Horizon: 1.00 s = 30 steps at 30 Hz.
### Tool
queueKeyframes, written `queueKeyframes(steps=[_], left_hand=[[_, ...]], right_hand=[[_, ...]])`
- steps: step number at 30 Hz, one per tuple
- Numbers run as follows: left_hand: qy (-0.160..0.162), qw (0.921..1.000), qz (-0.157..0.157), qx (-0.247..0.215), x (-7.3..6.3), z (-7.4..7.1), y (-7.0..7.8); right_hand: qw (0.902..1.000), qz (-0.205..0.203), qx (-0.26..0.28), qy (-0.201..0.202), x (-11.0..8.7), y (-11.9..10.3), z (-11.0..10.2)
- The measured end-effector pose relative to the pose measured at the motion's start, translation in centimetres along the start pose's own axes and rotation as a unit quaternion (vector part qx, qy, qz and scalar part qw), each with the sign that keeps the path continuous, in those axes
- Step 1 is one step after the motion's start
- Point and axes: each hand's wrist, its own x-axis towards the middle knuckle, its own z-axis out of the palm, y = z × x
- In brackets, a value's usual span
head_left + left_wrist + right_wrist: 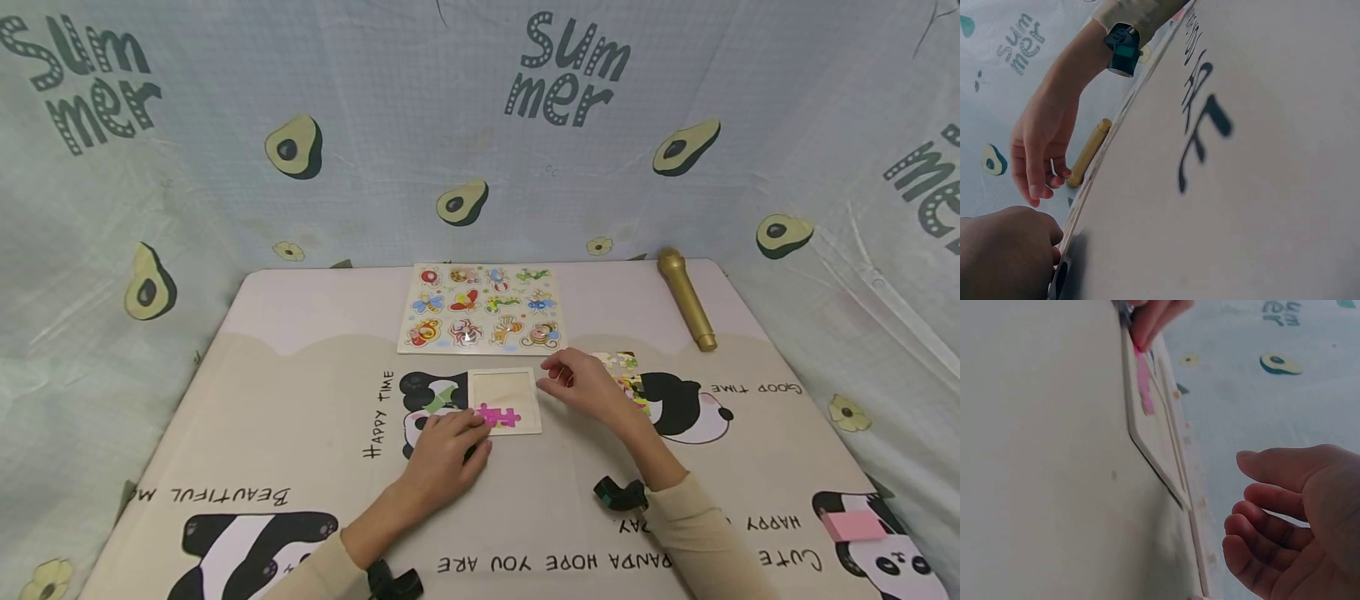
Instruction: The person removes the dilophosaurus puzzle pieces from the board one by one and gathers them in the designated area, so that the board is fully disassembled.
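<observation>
A light wooden puzzle frame lies mid-table, with pink jigsaw pieces joined along its near side. My left hand rests at the frame's near left corner. Its fingertips touch the leftmost pink piece, which they partly cover; in the right wrist view these fingers reach down onto the pink strip. Just beyond the frame's right side hovers my right hand, its fingers loosely bent, thumb apart and nothing between them. Loose multicoloured jigsaw pieces lie beyond that hand, partly hidden by it.
Behind the frame lies a board with colourful insect pictures. A gold cylinder lies at the back right. A pink block sits at the right edge. Dark wrist devices are near both forearms. Printed cloth hangs around the table.
</observation>
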Motion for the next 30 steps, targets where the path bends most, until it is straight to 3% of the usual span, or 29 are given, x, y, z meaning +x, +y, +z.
queueKeyframes(steps=[18,30], left_hand=[[0.003,1.0000,0.006,0.002,0.0,-0.1,0.1],[0.002,1.0000,0.007,0.004,0.1,-0.1,0.1]], right_hand=[[0.9949,-0.051,-0.002,-0.087,-0.4,-1.3,3.3],[0.9915,-0.035,-0.022,-0.123,-0.4,-1.5,4.1]])
